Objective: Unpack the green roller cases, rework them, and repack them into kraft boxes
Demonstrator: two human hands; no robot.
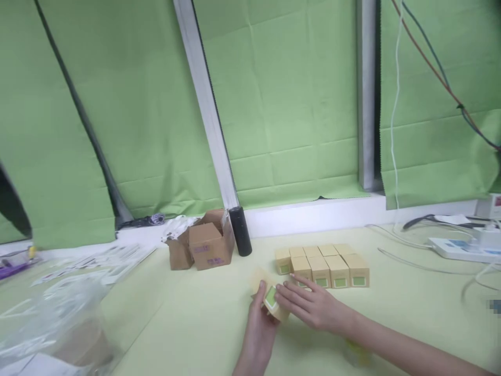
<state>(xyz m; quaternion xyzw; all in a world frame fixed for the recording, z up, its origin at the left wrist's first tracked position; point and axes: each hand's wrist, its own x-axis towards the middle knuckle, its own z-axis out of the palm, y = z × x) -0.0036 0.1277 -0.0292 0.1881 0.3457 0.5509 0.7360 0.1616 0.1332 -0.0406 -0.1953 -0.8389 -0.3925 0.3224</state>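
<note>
A small tan cardboard box [281,312] with a green label is tilted between my two hands, its upper flap blurred by motion. My left hand [261,326] grips it from below and the left, thumb along its side. From the right, my right hand [313,305] holds it too, with its fingers together against the labelled side. Just behind my right fingers stand several matching small boxes [321,266], packed in rows with green labels facing me. A blurred yellowish clear item [358,352] shows partly under my right forearm.
An open brown carton [211,248] stands at the back beside a black cylinder [240,231]. Clear plastic bags [58,318] and white sheets [125,258] lie on the left. A white power strip [450,248] and cables are at the right, before green curtains [289,104].
</note>
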